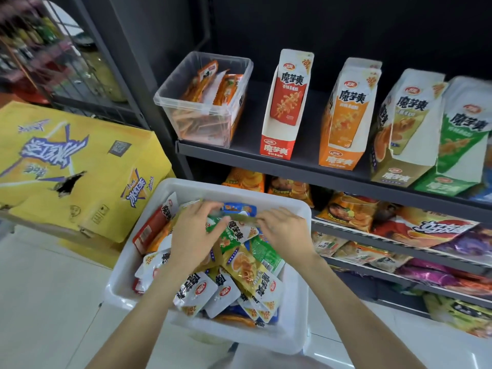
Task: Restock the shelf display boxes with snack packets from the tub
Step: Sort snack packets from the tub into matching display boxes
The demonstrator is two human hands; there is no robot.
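Note:
A white tub [290, 326] sits low in front of me, heaped with mixed snack packets in red, orange, green, yellow and blue. Both hands are inside it. My left hand [195, 233] and my right hand [283, 230] together hold a green packet [234, 230] by its two ends above the heap; the motion is blurred. On the dark shelf [239, 155] above stand a red display box [283, 107], an orange display box [346, 115], a yellow display box [404, 129] and a green display box [458, 145], each showing packets.
A clear plastic bin [205, 102] with orange packets stands at the shelf's left end. Yellow cartons [74, 169] are stacked on the floor at the left. Lower shelves [399, 251] hold larger snack bags. A wire rack [53, 57] stands at the back left.

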